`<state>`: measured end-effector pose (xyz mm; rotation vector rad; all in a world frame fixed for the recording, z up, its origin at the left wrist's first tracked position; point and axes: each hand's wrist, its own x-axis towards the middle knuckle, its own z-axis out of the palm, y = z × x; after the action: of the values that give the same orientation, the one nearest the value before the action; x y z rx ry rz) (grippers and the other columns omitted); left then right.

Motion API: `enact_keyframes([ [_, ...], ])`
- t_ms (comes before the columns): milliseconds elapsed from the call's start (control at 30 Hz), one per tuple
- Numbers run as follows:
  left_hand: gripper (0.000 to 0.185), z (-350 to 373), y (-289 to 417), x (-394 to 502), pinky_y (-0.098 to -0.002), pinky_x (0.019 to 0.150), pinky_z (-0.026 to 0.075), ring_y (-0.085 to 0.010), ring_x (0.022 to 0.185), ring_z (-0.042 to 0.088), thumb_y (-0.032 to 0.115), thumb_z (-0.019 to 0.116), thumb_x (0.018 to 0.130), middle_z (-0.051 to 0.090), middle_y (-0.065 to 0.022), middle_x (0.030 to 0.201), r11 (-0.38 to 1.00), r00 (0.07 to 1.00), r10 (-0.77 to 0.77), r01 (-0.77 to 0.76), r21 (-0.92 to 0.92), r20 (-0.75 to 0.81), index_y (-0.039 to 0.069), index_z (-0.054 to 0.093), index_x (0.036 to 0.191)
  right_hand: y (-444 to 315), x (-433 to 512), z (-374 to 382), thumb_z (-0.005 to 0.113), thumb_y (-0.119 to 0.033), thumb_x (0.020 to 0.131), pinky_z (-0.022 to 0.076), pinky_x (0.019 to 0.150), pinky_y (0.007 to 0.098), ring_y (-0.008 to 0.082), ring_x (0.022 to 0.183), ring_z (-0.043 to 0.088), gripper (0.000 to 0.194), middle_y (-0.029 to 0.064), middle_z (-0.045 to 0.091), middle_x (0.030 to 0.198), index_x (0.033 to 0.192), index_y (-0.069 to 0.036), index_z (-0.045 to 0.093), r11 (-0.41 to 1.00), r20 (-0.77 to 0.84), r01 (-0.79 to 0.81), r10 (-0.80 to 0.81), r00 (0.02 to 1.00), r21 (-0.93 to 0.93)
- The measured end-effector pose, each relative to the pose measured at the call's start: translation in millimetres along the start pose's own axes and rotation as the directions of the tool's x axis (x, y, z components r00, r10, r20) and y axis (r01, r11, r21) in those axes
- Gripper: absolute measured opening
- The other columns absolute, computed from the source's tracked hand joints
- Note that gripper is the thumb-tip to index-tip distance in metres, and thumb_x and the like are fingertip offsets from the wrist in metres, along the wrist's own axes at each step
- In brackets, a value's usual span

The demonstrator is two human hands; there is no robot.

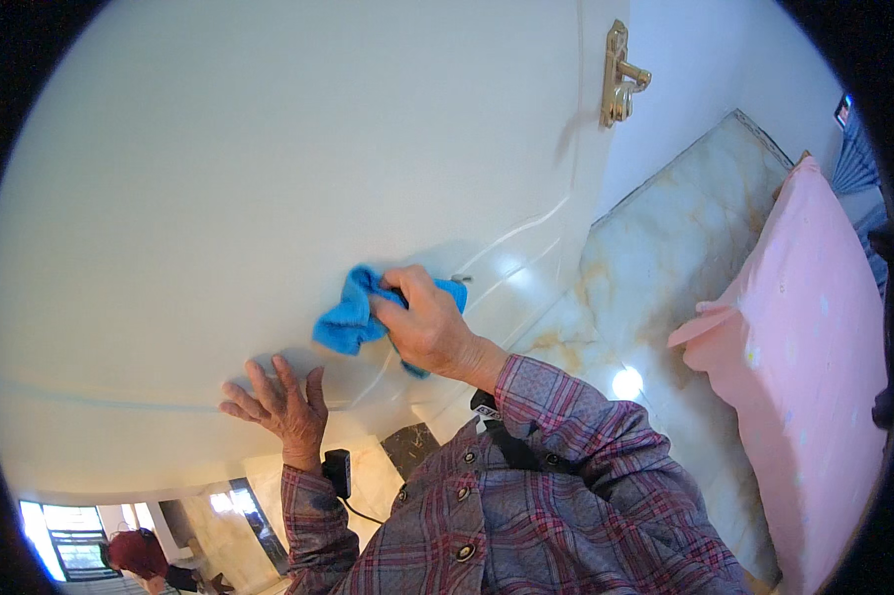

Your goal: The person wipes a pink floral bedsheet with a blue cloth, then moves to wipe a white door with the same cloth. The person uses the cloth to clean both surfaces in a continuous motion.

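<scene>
A pale door [268, 163] with a brass handle [622, 78] fills much of the view. My right hand [428, 327] grips a bunched blue cloth [350, 312] against the door's lower part, by its curved moulding lines. To the left of it, my left hand [280, 405] lies with spread fingers against the door's surface and holds nothing. Part of the cloth is hidden beneath my right hand.
A bed or similar piece with a pink cover [804, 357] stands at the right on the marble-look floor [610, 297]. At the lower left, a person in dark red [138, 554] is near a window [75, 539].
</scene>
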<state>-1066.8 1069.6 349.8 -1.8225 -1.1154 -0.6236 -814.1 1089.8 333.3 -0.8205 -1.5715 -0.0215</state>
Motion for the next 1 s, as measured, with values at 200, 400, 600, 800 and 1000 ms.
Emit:
enact_keyframes([
  [200,0.063,8,-3,-8,-0.0690,0.104,0.004,-0.0469,0.138,0.005,0.047,0.063,0.083,0.026,-0.0150,0.146,0.999,0.999,0.038,-0.039,0.007,0.033,0.014,0.043,0.134,49,-9,-34,0.057,0.004,0.069,0.0463,0.072,0.0418,0.0367,0.087,0.053,0.030,0.0176,0.055,0.092,0.098,-0.003,0.058,0.919,-0.281,-0.385,0.349,0.894,-0.083],
  [400,0.060,6,1,-12,-0.0689,0.104,0.005,-0.0469,0.137,0.008,0.047,0.064,0.083,0.029,-0.0151,0.143,1.000,0.998,0.026,-0.026,-0.004,0.061,0.013,0.048,0.129,39,22,-44,0.060,0.001,0.071,0.0426,0.083,0.0440,0.0378,0.097,0.050,0.040,0.0215,0.050,0.108,0.111,-0.001,0.055,0.879,-0.408,-0.451,0.358,0.840,-0.156],
  [600,0.061,-7,1,2,-0.0681,0.105,0.005,-0.0464,0.136,0.011,0.045,0.065,0.083,0.026,-0.0161,0.144,0.996,0.997,-0.067,0.065,-0.064,-0.033,0.012,0.045,0.131,-38,34,-3,0.067,-0.012,0.074,0.0391,0.096,0.0484,0.0442,0.117,0.043,0.049,0.0301,0.041,0.126,0.117,0.006,0.052,0.973,0.016,0.093,-0.092,0.996,-0.213],
  [800,0.067,-20,-7,9,-0.0648,0.106,0.006,-0.0451,0.138,0.011,0.043,0.061,0.086,0.023,-0.0216,0.146,0.989,0.984,-0.141,0.136,-0.053,-0.113,0.011,0.035,0.139,-15,36,-23,0.063,-0.017,0.081,0.0346,0.101,0.0493,0.0455,0.123,0.038,0.057,0.0314,0.033,0.136,0.123,0.015,0.044,0.908,-0.150,-0.040,-0.025,0.988,-0.416],
  [1000,0.060,-18,-7,5,-0.0653,0.106,0.008,-0.0458,0.135,0.016,0.042,0.061,0.087,0.027,-0.0196,0.144,0.998,0.996,-0.065,0.066,0.016,-0.058,0.009,0.041,0.133,-37,70,-4,0.061,-0.024,0.083,0.0303,0.103,0.0546,0.0443,0.126,0.038,0.049,0.0313,0.038,0.135,0.118,0.009,0.052,0.893,-0.032,0.126,-0.155,0.987,-0.432],
])
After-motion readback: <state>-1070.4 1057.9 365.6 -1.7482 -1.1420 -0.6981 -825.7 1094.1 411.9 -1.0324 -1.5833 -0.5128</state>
